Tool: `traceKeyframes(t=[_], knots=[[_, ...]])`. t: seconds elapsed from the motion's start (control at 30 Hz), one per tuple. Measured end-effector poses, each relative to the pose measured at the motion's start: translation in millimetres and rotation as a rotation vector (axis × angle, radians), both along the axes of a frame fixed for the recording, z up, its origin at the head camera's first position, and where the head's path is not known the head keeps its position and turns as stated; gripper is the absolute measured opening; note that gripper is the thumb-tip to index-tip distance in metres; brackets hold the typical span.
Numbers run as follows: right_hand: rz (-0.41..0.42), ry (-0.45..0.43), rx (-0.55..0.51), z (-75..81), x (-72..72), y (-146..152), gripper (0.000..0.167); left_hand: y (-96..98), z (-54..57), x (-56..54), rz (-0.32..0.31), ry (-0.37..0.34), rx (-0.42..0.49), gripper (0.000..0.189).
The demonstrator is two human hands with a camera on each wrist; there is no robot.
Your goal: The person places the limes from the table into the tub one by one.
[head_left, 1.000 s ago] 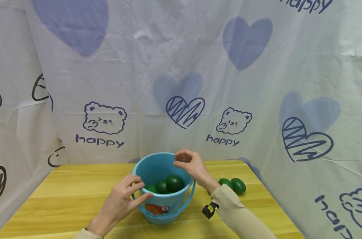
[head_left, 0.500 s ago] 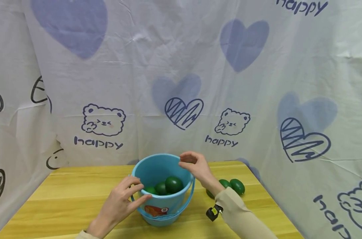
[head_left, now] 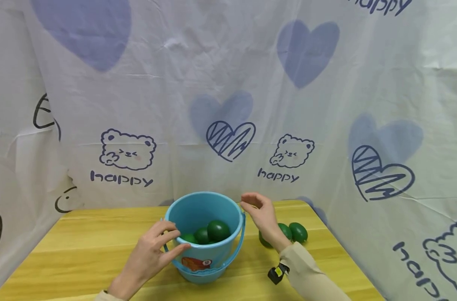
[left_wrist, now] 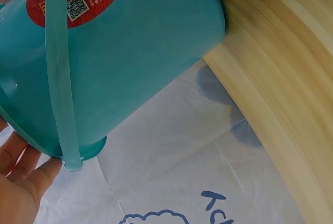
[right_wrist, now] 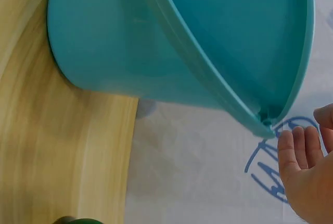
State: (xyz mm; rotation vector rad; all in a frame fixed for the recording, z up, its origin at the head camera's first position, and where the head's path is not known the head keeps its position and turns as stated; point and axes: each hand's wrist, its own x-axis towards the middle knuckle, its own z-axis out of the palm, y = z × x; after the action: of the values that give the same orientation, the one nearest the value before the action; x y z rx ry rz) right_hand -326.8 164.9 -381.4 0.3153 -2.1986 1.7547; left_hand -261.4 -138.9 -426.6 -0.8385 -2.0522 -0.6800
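A light-blue plastic bucket (head_left: 209, 255) stands on the table with its handle (head_left: 234, 255) hanging down at the front. Several smooth dark-green, avocado-like fruits (head_left: 218, 230) lie inside it. At the bucket's left rim, my left hand (head_left: 147, 253) holds on, thumb on the outside and fingers over the edge. My right hand (head_left: 264, 215) hovers just off the right rim, fingers loosely bent, with nothing in it. In the right wrist view its fingertips (right_wrist: 285, 139) are close to the bucket's rim (right_wrist: 229, 96).
More of the green fruits (head_left: 298, 232) lie on the wooden table (head_left: 100, 246), right of the bucket and partly behind the right forearm. A white printed curtain (head_left: 183, 75) hangs behind the table and along the sides. A small black device (head_left: 277, 274) sits at the right wrist.
My right hand has moved to the right, from over the bucket's right rim to just outside it. The left hand stays at the left rim.
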Motion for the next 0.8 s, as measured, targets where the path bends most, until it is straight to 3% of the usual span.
traceKeyframes(t=[0.43,0.8], knots=[[-0.085,-0.017,-0.128,-12.9,-1.7,26.2,0.021,0.7,-1.0,-0.3,-0.004,-0.002,0.028,0.029],[-0.183,-0.092,-0.206,-30.7,-7.2,52.3,0.024,0.5,-1.7,0.1,0.000,-0.010,0.035,0.027]])
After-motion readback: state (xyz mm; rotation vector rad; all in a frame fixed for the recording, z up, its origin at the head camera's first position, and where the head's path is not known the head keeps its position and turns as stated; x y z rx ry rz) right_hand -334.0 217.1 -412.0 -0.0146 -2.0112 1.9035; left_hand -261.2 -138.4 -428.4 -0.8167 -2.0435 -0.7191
